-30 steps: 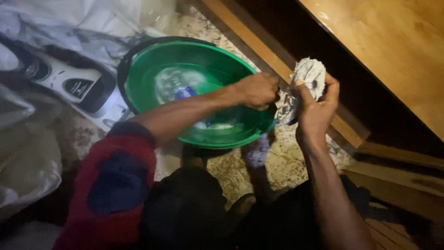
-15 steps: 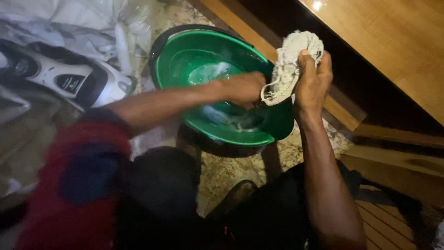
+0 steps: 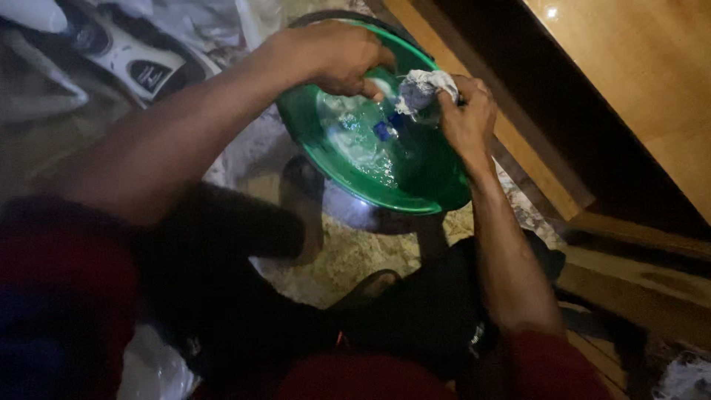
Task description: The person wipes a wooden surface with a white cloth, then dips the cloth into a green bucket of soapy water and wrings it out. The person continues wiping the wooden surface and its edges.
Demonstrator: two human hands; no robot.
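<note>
Both hands grip the cloth (image 3: 422, 87) over the basin (image 3: 444, 194): left (image 3: 337, 58) at 10 o'clock, right (image 3: 466, 118); best wrung low, over water.

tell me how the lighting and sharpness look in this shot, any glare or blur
Head view: dim, warm light, with the lower half sunk in shadow; a small glare spot on the wooden surface top right; wet highlights inside the green basin; the left hand, right hand and the pale cloth are fairly clear, while the near sleeve is soft and out of focus.
</note>
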